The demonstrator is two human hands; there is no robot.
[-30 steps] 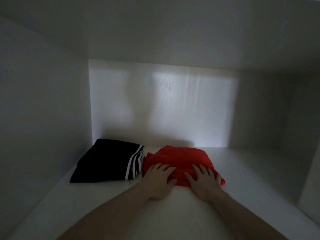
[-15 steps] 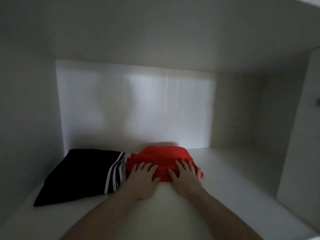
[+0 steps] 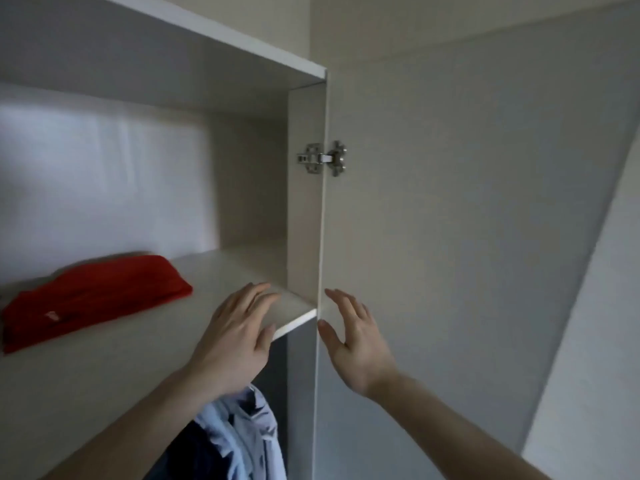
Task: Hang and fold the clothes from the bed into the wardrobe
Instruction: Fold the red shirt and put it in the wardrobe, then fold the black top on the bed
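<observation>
Red folded cloth garment lies on the white laminate wardrobe shelf, well back from the front lip and towards the left, with nothing touching it; its right end looks a little bulged, so I judge the fold could loosen if anything brushes it. To its right, the left hand hangs over the shelf's front corner with fingers straight and spread, holding nothing; whether the palm touches the board I cannot tell. Below that hand, a pale blue crumpled shirt hangs in the lower compartment, its collar bunched, and a sleeve or forearm dragging down past it could pull it askew. Further right, the right hand is raised with fingers apart, also empty, just beside the front edge of the white upright side panel and in front of the pale open wardrobe door. A silver metal hinge joins panel and door above the hands. The main risk from here, as I see it, is the door: a knock from the right hand could swing it, and fingers near the hinge-side gap could be nipped. More clothes presumably wait on the bed, out of view.
</observation>
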